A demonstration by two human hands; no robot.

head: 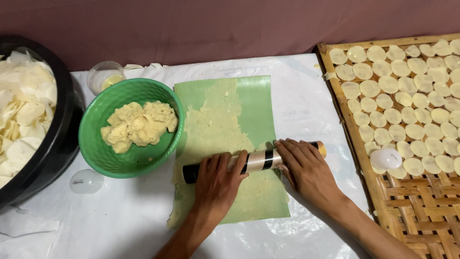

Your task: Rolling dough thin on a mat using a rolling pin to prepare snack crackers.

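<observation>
A cylindrical rolling pin [256, 161], shiny with black bands, lies across a green sheet [256, 108] spread with thin pale dough [215, 124]. My left hand [218, 184] presses flat on the pin's left part. My right hand [306, 168] rests palm down on its right part. Both hands lie on top of the pin with fingers stretched forward. A green bowl [96, 144] to the left of the sheet holds a lump of yellowish dough [139, 124].
A bamboo tray [407, 206] on the right carries several round dough discs and a white round cutter [385, 159]. A black basin [57, 148] at far left holds pale discs. A small clear cup [105, 76] stands behind the bowl. White plastic [120, 220] covers the surface.
</observation>
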